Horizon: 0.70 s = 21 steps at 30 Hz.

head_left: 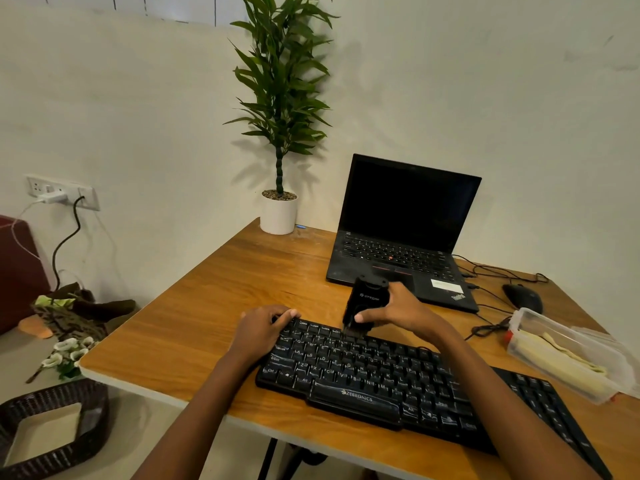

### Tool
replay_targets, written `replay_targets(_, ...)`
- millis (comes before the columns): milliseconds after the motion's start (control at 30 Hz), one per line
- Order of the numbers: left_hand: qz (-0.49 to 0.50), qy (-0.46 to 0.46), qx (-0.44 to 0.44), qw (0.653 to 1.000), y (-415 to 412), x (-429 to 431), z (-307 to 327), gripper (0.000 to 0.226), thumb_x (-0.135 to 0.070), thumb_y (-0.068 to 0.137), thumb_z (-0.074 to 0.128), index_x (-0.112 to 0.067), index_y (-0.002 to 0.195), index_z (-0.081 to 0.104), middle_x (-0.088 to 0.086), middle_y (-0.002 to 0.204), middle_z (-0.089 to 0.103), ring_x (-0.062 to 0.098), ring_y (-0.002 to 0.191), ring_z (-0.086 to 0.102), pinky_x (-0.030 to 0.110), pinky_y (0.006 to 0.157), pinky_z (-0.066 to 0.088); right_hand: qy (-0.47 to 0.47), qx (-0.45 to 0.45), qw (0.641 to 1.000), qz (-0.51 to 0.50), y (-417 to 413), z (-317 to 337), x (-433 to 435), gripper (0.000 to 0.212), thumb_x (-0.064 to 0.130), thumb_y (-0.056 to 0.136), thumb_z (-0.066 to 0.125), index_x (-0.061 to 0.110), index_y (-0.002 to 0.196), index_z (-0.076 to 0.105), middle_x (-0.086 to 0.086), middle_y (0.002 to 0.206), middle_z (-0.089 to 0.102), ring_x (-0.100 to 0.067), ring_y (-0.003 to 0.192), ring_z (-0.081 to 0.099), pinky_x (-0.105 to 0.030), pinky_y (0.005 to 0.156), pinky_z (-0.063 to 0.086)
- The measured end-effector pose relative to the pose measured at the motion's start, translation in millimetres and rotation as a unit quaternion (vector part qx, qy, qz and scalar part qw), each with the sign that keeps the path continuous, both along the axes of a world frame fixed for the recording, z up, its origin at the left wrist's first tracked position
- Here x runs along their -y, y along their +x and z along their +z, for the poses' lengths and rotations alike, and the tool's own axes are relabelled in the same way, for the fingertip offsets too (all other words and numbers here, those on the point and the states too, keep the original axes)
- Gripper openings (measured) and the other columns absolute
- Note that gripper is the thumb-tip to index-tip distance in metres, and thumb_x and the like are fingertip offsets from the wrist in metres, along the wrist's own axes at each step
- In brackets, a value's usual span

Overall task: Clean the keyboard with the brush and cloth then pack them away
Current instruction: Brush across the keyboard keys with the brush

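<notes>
A black Zebronics keyboard (pixel 381 379) lies across the near part of the wooden desk (pixel 207 323). My right hand (pixel 398 311) grips a black brush (pixel 365 303) upright, its bristles down on the keyboard's top key rows. My left hand (pixel 265 323) rests on the keyboard's far left corner, fingers curled over its edge. A yellowish cloth (pixel 561 358) lies folded inside a clear plastic box (pixel 530 318) on the right of the desk.
An open black laptop (pixel 401 244) stands behind the keyboard, a black mouse (pixel 523 297) and cables to its right. A potted plant (pixel 278 213) sits at the desk's back corner. A wicker basket (pixel 52 427) and flowers lie on the floor at left.
</notes>
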<state>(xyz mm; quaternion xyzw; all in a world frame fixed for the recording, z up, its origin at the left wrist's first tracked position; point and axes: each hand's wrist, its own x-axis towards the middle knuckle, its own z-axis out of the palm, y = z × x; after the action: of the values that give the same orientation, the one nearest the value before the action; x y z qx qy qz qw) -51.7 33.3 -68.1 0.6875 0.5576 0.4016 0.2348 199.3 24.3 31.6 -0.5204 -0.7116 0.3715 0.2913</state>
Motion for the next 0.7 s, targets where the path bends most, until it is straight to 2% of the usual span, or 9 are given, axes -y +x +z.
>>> replay_targets(100,0.009,0.000,-0.018,1.000,1.4,-1.1,-0.1,0.029,-0.046,0.092,0.045,-0.032,0.097,0.070,-0.011,0.103,0.070,0.009,0.095,0.062,0.056,0.107,0.028,0.032,0.019,0.999,-0.019,1.7,-4.7,-0.5,0.040,0.011,0.072,0.077,0.021,0.102,0.053,0.005,0.098,0.061,-0.020,0.100,0.060,-0.019,0.072,0.049)
replay_targets(200,0.028,0.005,-0.032,0.999,2.1,0.5,1.9,0.030,-0.041,0.094,0.046,-0.025,0.101,0.071,-0.008,0.108,0.069,0.011,0.101,0.061,0.055,0.112,0.017,0.007,-0.029,1.000,-0.007,2.0,-6.9,1.3,0.037,0.006,0.073,0.076,0.020,0.099,0.054,0.001,0.096,0.062,-0.017,0.090,0.064,-0.022,0.066,0.054)
replay_targets(267,0.027,-0.001,-0.037,0.999,3.3,1.8,3.3,0.030,-0.040,0.094,0.046,-0.025,0.102,0.070,-0.008,0.109,0.069,0.011,0.102,0.061,0.054,0.112,0.016,-0.004,-0.005,1.000,0.008,0.0,-6.9,2.0,0.037,0.007,0.073,0.075,0.022,0.098,0.052,0.004,0.097,0.061,-0.015,0.093,0.063,-0.018,0.066,0.051)
replay_targets(367,0.023,-0.005,-0.033,0.999,2.7,1.9,4.3,0.030,-0.041,0.094,0.046,-0.025,0.103,0.070,-0.007,0.107,0.070,0.012,0.100,0.061,0.054,0.112,0.018,0.049,-0.002,0.999,-0.021,-3.1,-1.5,2.1,0.038,0.012,0.072,0.077,0.020,0.101,0.053,0.005,0.098,0.060,-0.016,0.099,0.059,-0.015,0.071,0.046)
replay_targets(433,0.032,-0.001,-0.036,0.999,3.0,3.8,7.3,0.029,-0.040,0.095,0.046,-0.025,0.103,0.070,-0.007,0.107,0.070,0.011,0.100,0.061,0.051,0.113,0.015,0.030,-0.025,0.999,0.003,-7.6,-1.4,3.3,0.036,0.009,0.073,0.076,0.022,0.099,0.054,0.004,0.097,0.061,-0.011,0.092,0.061,-0.016,0.069,0.049)
replay_targets(500,0.032,-0.008,-0.042,0.999,5.0,6.8,9.1,0.029,-0.039,0.095,0.046,-0.024,0.104,0.070,-0.007,0.107,0.069,0.012,0.100,0.061,0.049,0.112,0.012,0.030,0.014,0.999,0.015,-11.8,-6.9,2.5,0.038,0.011,0.073,0.076,0.022,0.101,0.053,0.003,0.100,0.062,-0.011,0.094,0.061,-0.019,0.075,0.050)
replay_targets(567,0.035,-0.010,-0.045,0.998,5.2,9.0,11.6,0.030,-0.038,0.096,0.045,-0.023,0.105,0.070,-0.007,0.107,0.069,0.013,0.101,0.061,0.049,0.112,0.011,0.073,0.040,0.997,0.000,-16.7,-7.6,0.5,0.040,0.013,0.073,0.077,0.017,0.106,0.055,0.001,0.105,0.062,-0.016,0.099,0.059,-0.023,0.081,0.048)
replay_targets(633,0.037,-0.007,-0.043,0.998,3.9,9.0,12.4,0.030,-0.038,0.096,0.045,-0.024,0.104,0.070,-0.007,0.107,0.069,0.012,0.100,0.061,0.049,0.112,0.012,0.080,0.005,0.997,-0.010,-20.2,-8.8,-1.6,0.037,0.012,0.074,0.076,0.020,0.102,0.054,0.004,0.101,0.061,-0.013,0.095,0.057,-0.018,0.077,0.046)
replay_targets(700,0.034,-0.006,-0.040,0.999,4.0,9.2,11.5,0.030,-0.038,0.096,0.045,-0.024,0.103,0.070,-0.007,0.106,0.070,0.011,0.099,0.061,0.049,0.111,0.013,0.045,-0.014,0.999,0.009,-22.9,-8.5,-0.4,0.038,0.013,0.074,0.076,0.024,0.100,0.051,0.007,0.099,0.059,-0.011,0.095,0.057,-0.016,0.076,0.045)
